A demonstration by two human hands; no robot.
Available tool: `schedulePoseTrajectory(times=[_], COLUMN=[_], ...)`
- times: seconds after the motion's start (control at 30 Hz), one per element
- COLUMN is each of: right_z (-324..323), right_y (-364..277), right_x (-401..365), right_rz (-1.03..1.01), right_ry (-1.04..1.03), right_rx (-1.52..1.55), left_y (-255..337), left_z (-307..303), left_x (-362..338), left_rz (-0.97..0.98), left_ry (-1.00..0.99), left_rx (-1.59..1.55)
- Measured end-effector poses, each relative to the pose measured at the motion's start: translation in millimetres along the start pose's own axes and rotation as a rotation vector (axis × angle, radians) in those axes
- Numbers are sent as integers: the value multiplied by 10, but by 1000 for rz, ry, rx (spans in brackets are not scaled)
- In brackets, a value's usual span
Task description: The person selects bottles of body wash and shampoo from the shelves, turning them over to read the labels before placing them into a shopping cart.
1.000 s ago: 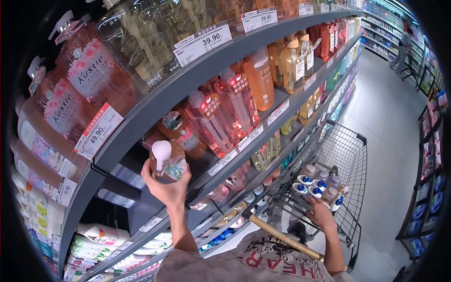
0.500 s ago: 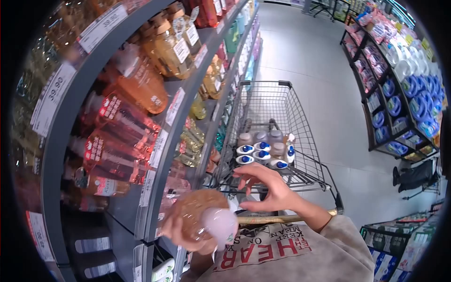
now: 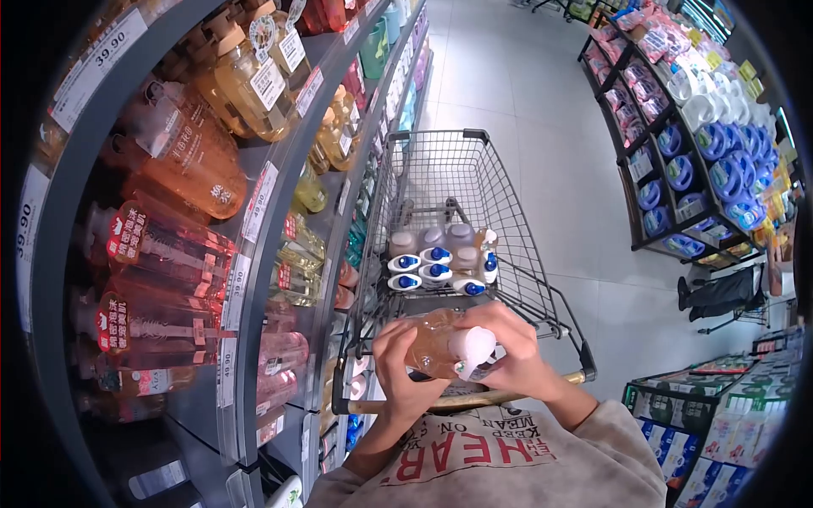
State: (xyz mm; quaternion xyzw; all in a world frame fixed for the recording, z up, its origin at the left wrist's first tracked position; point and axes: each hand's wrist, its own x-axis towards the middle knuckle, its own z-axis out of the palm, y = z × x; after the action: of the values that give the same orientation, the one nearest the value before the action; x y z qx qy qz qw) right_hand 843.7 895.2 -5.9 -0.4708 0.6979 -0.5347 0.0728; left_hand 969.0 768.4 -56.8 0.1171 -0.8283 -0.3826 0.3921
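Both my hands hold a clear amber bottle [image 3: 432, 349] with a pale pink cap, tilted in front of my chest above the cart's handle [image 3: 500, 394]. My left hand [image 3: 398, 364] wraps round the bottle's body on the left. On the other side, my right hand [image 3: 508, 343] closes round it near the cap. Just beyond, the wire shopping cart [image 3: 512, 229] carries several white bottles with blue pump tops [image 3: 435, 271] and several pale-capped bottles [image 3: 432, 235] standing behind them.
At the left rise shelves [image 3: 279, 161] of amber and pink bottles [image 3: 169, 245] with price tags. Across the aisle [image 3: 542, 110] stands a dark rack [image 3: 648, 161] with blue containers [image 3: 728, 178]. A person's dark-clothed legs [image 3: 720, 292] show at the right, near stacked boxes [image 3: 677, 415].
The amber bottle has moved right, away from the shelf, to in front of my chest. My right hand, empty before, has taken hold of it too. The view has shifted slightly.
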Motion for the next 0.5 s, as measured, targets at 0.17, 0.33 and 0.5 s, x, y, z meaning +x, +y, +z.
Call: schedulePoseTrajectory(times=[0.17, 0.33, 0.5], right_z=[-95, -269, -188], right_y=[-31, 21, 266], right_x=[151, 377, 422], right_rz=[115, 177, 243], right_ry=[-83, -358, -360], right_rx=[90, 195, 172], left_y=[-106, -198, -283], left_z=[118, 174, 258], left_x=[-10, -2, 40], left_rz=[-56, -136, -174], left_ry=[-47, -40, -35], left_rx=[-33, -30, 46])
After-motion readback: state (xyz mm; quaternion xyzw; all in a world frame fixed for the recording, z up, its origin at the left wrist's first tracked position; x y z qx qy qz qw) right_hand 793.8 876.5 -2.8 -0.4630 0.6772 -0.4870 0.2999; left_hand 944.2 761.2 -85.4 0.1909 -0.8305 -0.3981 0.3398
